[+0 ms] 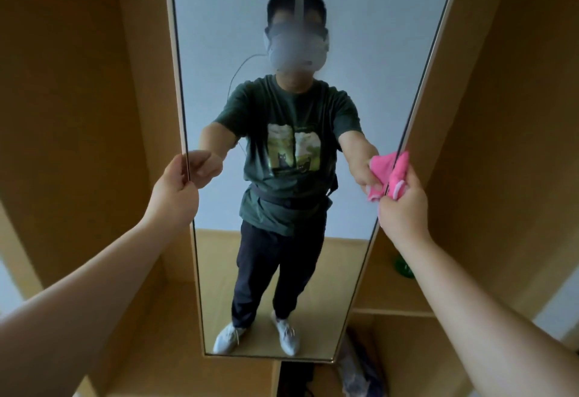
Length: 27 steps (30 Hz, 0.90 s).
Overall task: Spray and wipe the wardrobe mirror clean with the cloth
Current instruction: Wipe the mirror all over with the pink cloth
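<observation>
– So, what is the left hand (177,189) doing?
– It holds the left edge of the mirror (219,4). Its fingers are curled round the edge, about halfway up.
– And the right hand (404,205)?
– It grips a pink cloth (399,174), all bunched up. The fingers are closed tight round it. The cloth sticks out above the fist and touches the glass right at the mirror's right edge.
– Are the two hands close together?
– No, they are well apart, one on each side of the mirror, at about the same height. Both arms are stretched out.
– What is the mirror like?
– It is tall and thin, with a pale frame. It stands in the middle of a brown wooden wardrobe (78,114), with open wooden spaces on both sides.
– What shows in the glass?
– A person (282,161) standing, in a dark green T-shirt, dark trousers and white shoes, with a headset on. The pink cloth shows there too.
– Anything else?
– Behind the right arm there is a shelf (382,296) in the wardrobe. A green thing (402,266) sits on it, near the mirror's frame. It is mostly hidden, so I cannot tell what it is.
</observation>
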Each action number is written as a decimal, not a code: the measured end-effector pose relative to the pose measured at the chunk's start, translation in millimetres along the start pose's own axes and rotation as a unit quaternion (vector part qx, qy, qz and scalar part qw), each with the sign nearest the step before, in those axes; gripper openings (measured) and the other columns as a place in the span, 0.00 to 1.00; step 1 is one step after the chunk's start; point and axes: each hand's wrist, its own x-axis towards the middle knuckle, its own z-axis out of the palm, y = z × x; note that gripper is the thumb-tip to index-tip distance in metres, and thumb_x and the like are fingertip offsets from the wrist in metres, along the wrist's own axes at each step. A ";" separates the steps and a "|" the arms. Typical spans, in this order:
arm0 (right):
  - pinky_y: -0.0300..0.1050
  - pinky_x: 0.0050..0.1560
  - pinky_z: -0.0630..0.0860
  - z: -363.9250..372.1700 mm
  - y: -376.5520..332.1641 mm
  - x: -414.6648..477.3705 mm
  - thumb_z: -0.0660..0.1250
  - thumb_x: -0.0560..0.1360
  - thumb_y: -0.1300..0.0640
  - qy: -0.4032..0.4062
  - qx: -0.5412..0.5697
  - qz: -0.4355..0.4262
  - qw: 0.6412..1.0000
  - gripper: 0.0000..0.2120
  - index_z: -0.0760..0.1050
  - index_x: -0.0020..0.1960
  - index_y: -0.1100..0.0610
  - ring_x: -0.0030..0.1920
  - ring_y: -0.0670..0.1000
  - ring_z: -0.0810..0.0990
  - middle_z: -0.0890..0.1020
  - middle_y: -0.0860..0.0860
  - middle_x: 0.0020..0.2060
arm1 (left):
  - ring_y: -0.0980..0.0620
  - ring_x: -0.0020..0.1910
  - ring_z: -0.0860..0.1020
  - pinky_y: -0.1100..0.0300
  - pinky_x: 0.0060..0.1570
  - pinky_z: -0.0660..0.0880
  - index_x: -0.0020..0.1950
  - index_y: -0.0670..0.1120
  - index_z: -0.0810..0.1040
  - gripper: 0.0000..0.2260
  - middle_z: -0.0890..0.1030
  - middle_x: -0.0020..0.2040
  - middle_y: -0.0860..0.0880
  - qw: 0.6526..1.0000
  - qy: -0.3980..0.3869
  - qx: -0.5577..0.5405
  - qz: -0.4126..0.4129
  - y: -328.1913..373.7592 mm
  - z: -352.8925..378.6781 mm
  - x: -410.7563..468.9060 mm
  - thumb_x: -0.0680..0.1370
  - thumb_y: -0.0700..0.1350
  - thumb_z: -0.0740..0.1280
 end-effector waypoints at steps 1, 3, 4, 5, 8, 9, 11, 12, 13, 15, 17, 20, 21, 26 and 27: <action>0.48 0.67 0.70 0.2 2.2 -0.6 0.67 0.76 0.68 -0.003 -0.004 -0.002 1.000 0.38 0.54 0.78 0.48 0.69 0.55 0.70 0.69 0.52 0.71 | 0.52 0.57 0.80 0.48 0.60 0.76 0.60 0.59 0.75 0.25 0.83 0.55 0.55 1.000 -0.003 0.004 -0.003 -4.1 0.7 -2.1 0.76 0.31 0.55; 0.46 0.65 0.70 0.5 5.8 -1.4 0.67 0.76 0.68 -0.005 -0.009 -0.005 1.000 0.38 0.54 0.78 0.49 0.69 0.55 0.71 0.70 0.52 0.71 | 0.54 0.58 0.79 0.49 0.61 0.75 0.59 0.60 0.76 0.26 0.83 0.54 0.56 1.000 -0.005 0.006 -0.006 -8.8 2.7 -5.7 0.76 0.30 0.55; 0.45 0.65 0.70 0.7 7.2 -1.7 0.66 0.76 0.69 -0.005 -0.010 -0.006 1.000 0.38 0.54 0.78 0.49 0.69 0.55 0.71 0.70 0.53 0.71 | 0.55 0.58 0.79 0.50 0.61 0.75 0.58 0.61 0.76 0.27 0.83 0.54 0.57 1.000 -0.007 0.008 -0.005 -8.7 4.1 -7.4 0.75 0.30 0.55; 0.45 0.65 0.70 1.1 8.4 -2.2 0.66 0.76 0.69 -0.005 -0.009 -0.004 1.000 0.38 0.54 0.78 0.49 0.69 0.56 0.70 0.70 0.53 0.71 | 0.55 0.58 0.79 0.50 0.61 0.75 0.58 0.61 0.77 0.28 0.83 0.54 0.57 1.000 -0.008 0.010 -0.004 -9.8 5.0 -7.9 0.75 0.30 0.55; 0.40 0.63 0.68 1.8 11.3 -5.1 0.65 0.76 0.71 -0.007 -0.002 0.006 1.000 0.38 0.54 0.78 0.49 0.69 0.55 0.70 0.70 0.53 0.71 | 0.54 0.59 0.79 0.49 0.60 0.76 0.62 0.60 0.75 0.27 0.82 0.56 0.56 1.000 -0.012 0.023 -0.006 -17.5 5.8 -4.9 0.74 0.32 0.54; 0.38 0.62 0.67 1.7 11.9 -6.3 0.65 0.76 0.71 -0.007 -0.005 0.008 1.000 0.38 0.54 0.78 0.49 0.69 0.54 0.71 0.70 0.53 0.71 | 0.54 0.59 0.79 0.49 0.60 0.76 0.63 0.59 0.75 0.27 0.82 0.57 0.56 0.999 -0.017 0.027 -0.005 -20.9 5.7 -3.3 0.74 0.33 0.54; 0.37 0.60 0.66 1.7 13.6 -8.4 0.65 0.76 0.70 -0.008 -0.014 0.008 1.000 0.38 0.54 0.78 0.49 0.68 0.54 0.71 0.70 0.53 0.71 | 0.54 0.60 0.78 0.49 0.61 0.76 0.64 0.58 0.74 0.26 0.81 0.58 0.56 0.999 -0.029 0.035 -0.005 -27.8 5.5 -1.3 0.75 0.34 0.54; 0.37 0.60 0.67 2.2 14.6 -9.7 0.65 0.76 0.69 -0.007 -0.018 0.008 1.000 0.37 0.53 0.78 0.49 0.68 0.55 0.71 0.70 0.53 0.71 | 0.55 0.61 0.78 0.50 0.61 0.75 0.64 0.57 0.74 0.26 0.81 0.58 0.56 0.999 -0.036 0.038 -0.005 -31.0 5.7 -1.4 0.75 0.33 0.54; 0.38 0.60 0.67 3.0 15.4 -10.5 0.65 0.76 0.69 -0.004 -0.020 0.009 1.000 0.37 0.53 0.78 0.49 0.68 0.55 0.71 0.71 0.53 0.71 | 0.55 0.61 0.77 0.50 0.62 0.74 0.65 0.57 0.74 0.26 0.81 0.59 0.57 0.998 -0.045 0.039 -0.004 -35.3 6.0 -2.0 0.74 0.32 0.54; 0.40 0.60 0.69 5.1 17.5 -12.2 0.66 0.76 0.68 0.004 -0.022 0.015 1.000 0.37 0.54 0.78 0.50 0.68 0.56 0.71 0.71 0.53 0.71 | 0.56 0.63 0.75 0.57 0.58 0.75 0.66 0.55 0.72 0.29 0.80 0.60 0.57 0.997 -0.064 0.044 -0.005 -46.8 6.9 -4.4 0.72 0.30 0.53; 0.42 0.62 0.70 7.5 19.5 -13.8 0.66 0.76 0.67 0.007 -0.021 0.020 1.000 0.37 0.54 0.78 0.51 0.69 0.56 0.71 0.70 0.53 0.71 | 0.58 0.62 0.75 0.71 0.45 0.75 0.67 0.58 0.71 0.31 0.78 0.63 0.58 0.995 -0.076 0.058 -0.020 -55.2 6.7 -8.4 0.72 0.30 0.52; 0.41 0.61 0.69 10.5 22.7 -17.4 0.66 0.76 0.67 0.007 -0.017 0.027 0.999 0.37 0.54 0.78 0.50 0.69 0.56 0.70 0.70 0.53 0.71 | 0.59 0.58 0.76 0.76 0.34 0.72 0.68 0.62 0.68 0.31 0.76 0.65 0.58 0.994 -0.087 0.059 -0.030 -64.4 6.6 -13.8 0.75 0.31 0.53; 0.42 0.61 0.69 11.5 24.1 -19.3 0.67 0.76 0.67 0.007 -0.017 0.029 0.999 0.37 0.54 0.78 0.50 0.69 0.56 0.71 0.70 0.53 0.71 | 0.58 0.58 0.77 0.75 0.35 0.71 0.69 0.62 0.67 0.32 0.75 0.66 0.56 0.994 -0.088 0.060 -0.030 -67.6 6.5 -15.1 0.75 0.31 0.53; 0.47 0.64 0.72 17.1 37.5 -28.2 0.67 0.76 0.68 0.005 -0.020 0.050 0.999 0.38 0.54 0.78 0.48 0.68 0.55 0.71 0.70 0.52 0.71 | 0.61 0.50 0.76 0.72 0.37 0.69 0.71 0.60 0.65 0.34 0.75 0.65 0.52 0.991 -0.096 0.075 -0.053 -82.2 9.1 -25.2 0.72 0.29 0.53; 0.45 0.63 0.72 17.8 40.4 -30.2 0.66 0.76 0.68 0.003 -0.022 0.054 0.998 0.38 0.54 0.78 0.48 0.68 0.55 0.72 0.71 0.52 0.70 | 0.63 0.49 0.76 0.72 0.36 0.69 0.72 0.59 0.64 0.34 0.75 0.64 0.52 0.990 -0.097 0.079 -0.057 -84.8 9.8 -26.4 0.72 0.29 0.53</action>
